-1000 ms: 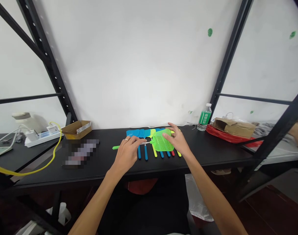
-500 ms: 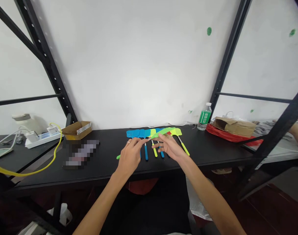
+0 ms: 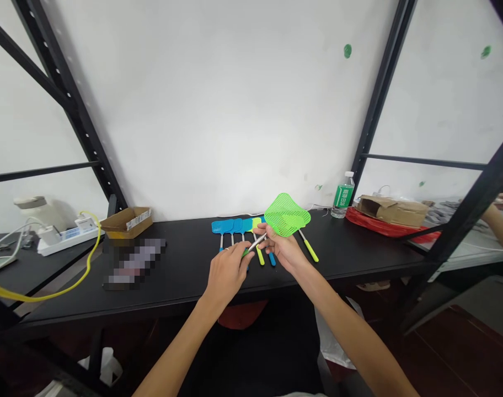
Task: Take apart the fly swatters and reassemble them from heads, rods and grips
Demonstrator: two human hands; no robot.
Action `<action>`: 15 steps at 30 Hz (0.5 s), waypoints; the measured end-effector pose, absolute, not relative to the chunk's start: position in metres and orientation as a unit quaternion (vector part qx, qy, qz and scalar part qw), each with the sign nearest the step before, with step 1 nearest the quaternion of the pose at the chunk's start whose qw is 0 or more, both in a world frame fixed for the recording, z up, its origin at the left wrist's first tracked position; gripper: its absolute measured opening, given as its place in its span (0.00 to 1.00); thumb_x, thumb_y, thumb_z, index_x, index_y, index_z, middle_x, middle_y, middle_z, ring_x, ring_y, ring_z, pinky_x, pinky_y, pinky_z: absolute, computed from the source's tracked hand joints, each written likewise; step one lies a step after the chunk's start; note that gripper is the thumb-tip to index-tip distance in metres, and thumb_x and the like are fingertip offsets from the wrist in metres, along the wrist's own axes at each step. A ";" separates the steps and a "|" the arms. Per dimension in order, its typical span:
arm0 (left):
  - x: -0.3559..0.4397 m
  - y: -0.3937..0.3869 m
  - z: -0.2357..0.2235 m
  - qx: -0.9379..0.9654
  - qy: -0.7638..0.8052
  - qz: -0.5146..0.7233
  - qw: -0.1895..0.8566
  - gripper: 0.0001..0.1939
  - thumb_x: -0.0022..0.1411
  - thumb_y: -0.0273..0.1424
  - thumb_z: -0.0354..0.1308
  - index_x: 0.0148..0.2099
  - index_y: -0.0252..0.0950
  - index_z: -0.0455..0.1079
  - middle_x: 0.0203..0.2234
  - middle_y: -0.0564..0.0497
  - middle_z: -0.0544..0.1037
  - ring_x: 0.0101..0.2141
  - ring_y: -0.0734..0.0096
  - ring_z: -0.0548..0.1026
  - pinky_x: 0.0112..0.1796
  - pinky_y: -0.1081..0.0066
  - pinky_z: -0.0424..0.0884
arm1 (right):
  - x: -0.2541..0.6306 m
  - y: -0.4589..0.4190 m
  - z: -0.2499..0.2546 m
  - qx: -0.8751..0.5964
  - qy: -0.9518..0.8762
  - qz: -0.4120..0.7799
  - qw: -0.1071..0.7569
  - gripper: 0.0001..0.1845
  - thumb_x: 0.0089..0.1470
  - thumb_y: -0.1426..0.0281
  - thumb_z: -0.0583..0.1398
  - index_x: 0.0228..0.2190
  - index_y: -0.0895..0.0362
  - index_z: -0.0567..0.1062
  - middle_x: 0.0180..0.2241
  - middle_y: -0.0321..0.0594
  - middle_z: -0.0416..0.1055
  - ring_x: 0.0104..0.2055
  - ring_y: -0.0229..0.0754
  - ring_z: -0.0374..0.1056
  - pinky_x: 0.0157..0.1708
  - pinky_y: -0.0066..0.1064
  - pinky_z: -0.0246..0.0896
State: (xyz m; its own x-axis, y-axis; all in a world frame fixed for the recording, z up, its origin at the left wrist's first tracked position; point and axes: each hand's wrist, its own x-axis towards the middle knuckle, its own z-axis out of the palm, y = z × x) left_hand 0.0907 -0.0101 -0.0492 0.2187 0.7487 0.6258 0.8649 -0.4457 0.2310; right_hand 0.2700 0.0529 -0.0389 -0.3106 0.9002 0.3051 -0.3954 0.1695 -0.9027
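A green fly swatter [image 3: 288,214] with a perforated head is held slantwise above the table, its head up to the right. My left hand [image 3: 226,270] is closed round its green grip, which is mostly hidden. At the upper end of the metal rod, my right hand [image 3: 282,245] pinches the swatter near the head. Behind and beneath lie several more swatters in an overlapping row: blue ones [image 3: 223,226] at the left, a yellow-green one [image 3: 260,257] in the middle, and another yellow-green handle [image 3: 311,249] at the right. The held head covers part of that row.
On the black table [image 3: 181,259] are an open cardboard box [image 3: 127,223] and a blurred item [image 3: 135,264] at left. A water bottle [image 3: 343,196] stands at the back right. Beyond are a power strip [image 3: 67,238], a yellow cable [image 3: 95,248], a torn carton [image 3: 394,212] and another person's arm [image 3: 499,223].
The green swatter's head has turned from nearly edge-on to show its broad face, and it sits higher. My left hand has moved slightly down and right along with it.
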 end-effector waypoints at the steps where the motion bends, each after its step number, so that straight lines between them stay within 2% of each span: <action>1: 0.091 -0.011 -0.048 -0.776 -0.525 -0.341 0.073 0.15 0.73 0.39 0.44 0.52 0.41 0.68 0.38 0.50 0.80 0.35 0.65 0.76 0.35 0.70 0.64 | 0.269 0.053 -0.039 -0.236 -0.546 0.593 0.543 0.19 0.54 0.53 0.65 0.41 0.52 0.78 0.44 0.43 0.79 0.29 0.36 0.75 0.23 0.24 0.64; 4: 0.092 -0.015 -0.042 -0.781 -0.533 -0.324 0.024 0.17 0.74 0.39 0.41 0.48 0.42 0.70 0.29 0.52 0.77 0.30 0.66 0.74 0.31 0.70 0.60 | 0.268 0.053 -0.040 -0.245 -0.556 0.572 0.551 0.20 0.52 0.51 0.65 0.38 0.53 0.77 0.40 0.43 0.80 0.26 0.36 0.73 0.22 0.25 0.62; 7: 0.094 -0.016 -0.038 -0.780 -0.514 -0.347 -0.085 0.19 0.73 0.41 0.41 0.40 0.40 0.70 0.22 0.54 0.71 0.25 0.69 0.70 0.29 0.71 0.58 | 0.268 0.055 -0.042 -0.245 -0.557 0.566 0.555 0.21 0.50 0.51 0.66 0.37 0.54 0.77 0.38 0.44 0.80 0.25 0.37 0.73 0.21 0.25 0.61; 11: 0.093 -0.011 -0.037 -0.733 -0.439 -0.400 -0.331 0.20 0.71 0.45 0.43 0.36 0.37 0.67 0.17 0.58 0.63 0.18 0.75 0.61 0.24 0.73 0.56 | 0.268 0.058 -0.043 -0.233 -0.550 0.583 0.551 0.21 0.50 0.51 0.67 0.36 0.55 0.76 0.35 0.43 0.80 0.25 0.36 0.73 0.21 0.25 0.60; 15: 0.088 -0.009 -0.034 -0.655 -0.359 -0.374 -0.550 0.20 0.69 0.47 0.46 0.36 0.35 0.66 0.14 0.60 0.59 0.14 0.79 0.54 0.19 0.75 0.50 | 0.268 0.055 -0.039 -0.206 -0.544 0.603 0.546 0.22 0.48 0.51 0.68 0.34 0.56 0.76 0.32 0.40 0.79 0.23 0.35 0.72 0.20 0.23 0.58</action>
State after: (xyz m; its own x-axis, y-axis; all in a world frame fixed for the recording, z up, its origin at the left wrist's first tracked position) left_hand 0.0878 -0.0092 -0.0336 0.4632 0.8811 0.0956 0.0591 -0.1384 0.9886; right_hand 0.2681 0.0555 -0.0390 -0.3194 0.8824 0.3455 -0.4354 0.1871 -0.8806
